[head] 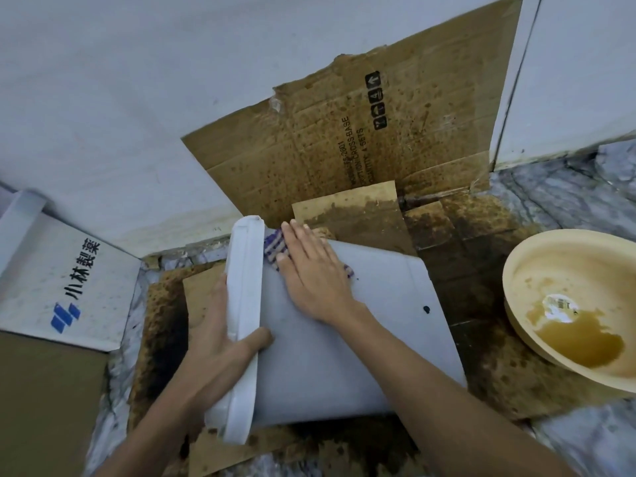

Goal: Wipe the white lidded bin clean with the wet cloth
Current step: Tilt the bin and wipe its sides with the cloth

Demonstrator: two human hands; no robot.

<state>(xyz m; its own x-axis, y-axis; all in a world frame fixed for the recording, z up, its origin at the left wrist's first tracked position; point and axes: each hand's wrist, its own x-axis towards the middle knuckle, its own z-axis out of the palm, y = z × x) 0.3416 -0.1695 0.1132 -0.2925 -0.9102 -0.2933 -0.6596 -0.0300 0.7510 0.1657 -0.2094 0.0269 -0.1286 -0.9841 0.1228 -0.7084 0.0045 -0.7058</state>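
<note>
The white lidded bin [361, 339] lies on its side on stained cardboard, its lid [244, 304] facing left. My left hand [220, 339] grips the lid's rim, thumb over the bin's side. My right hand [309, 270] lies flat on the bin's upward side, near the lid, pressing down a purple-and-white checked cloth [275, 249]. Most of the cloth is hidden under the palm. A small dark spot [426, 309] shows on the bin near its base.
A beige plastic basin [516, 304] with brown water stands at the right. Stained cardboard [344, 149] leans against the white wall behind. A white box with blue print [69, 287] sits at the left. The marble floor [568, 187] shows at the far right.
</note>
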